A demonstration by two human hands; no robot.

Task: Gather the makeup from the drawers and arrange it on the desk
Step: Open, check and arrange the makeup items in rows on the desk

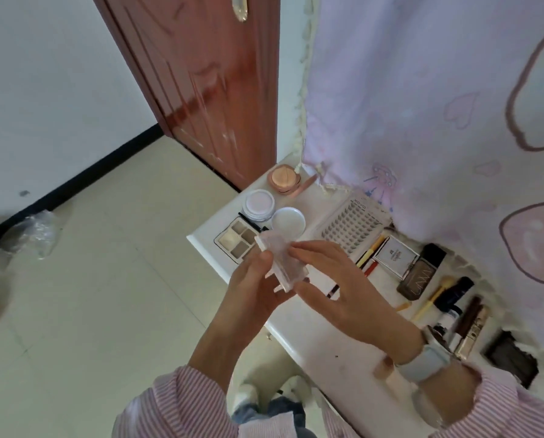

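- The eyeshadow palette [236,240] lay open at the left end of the white desk [327,339]; its thin, flat shape suggested it was best lifted by the edges, clear of the powder pans.
- The left hand [251,289] was clasped round the lower part of a clear plastic case [280,263], held above the desk's front edge.
- The case looked light, rigid and smooth, so probably slippery and liable to crack if squeezed; its long side edges seemed the safest hold.
- The right hand [337,279] pinched the case's upper end between fingertips and thumb, over the desk.
- Two round jars [259,203] stood behind the case, likely light, gripped best round their sides.
- The lash tray [353,222] lay further right: flat, flimsy-looking, its contents delicate.
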